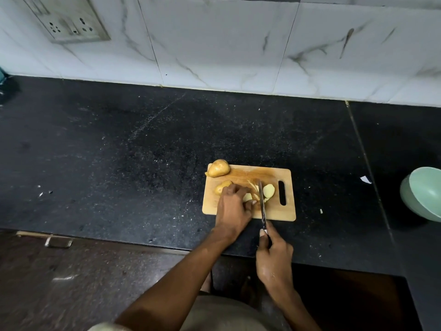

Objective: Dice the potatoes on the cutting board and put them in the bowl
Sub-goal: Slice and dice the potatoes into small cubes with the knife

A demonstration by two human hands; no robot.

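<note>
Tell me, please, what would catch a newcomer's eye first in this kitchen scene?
The wooden cutting board on the black counter, where the left hand holds a potato while the right hand grips a knife. A green bowl sits at far right.

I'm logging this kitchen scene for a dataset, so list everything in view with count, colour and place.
cutting board: 1, light wood, on the counter, centre.
whole potato: 1, tan, far left corner of the board.
held potato: 1, tan, partly sliced, under the left hand.
potato slices: a few, pale yellow, right of the blade.
knife: 1, dark blade, upright across the board.
bowl: 1, pale green, right edge of the counter.
counter: 1, black speckled stone.
wall socket: 1, white, upper left of the tiled wall.
left hand: holds the potato.
right hand: grips the knife handle.
</note>
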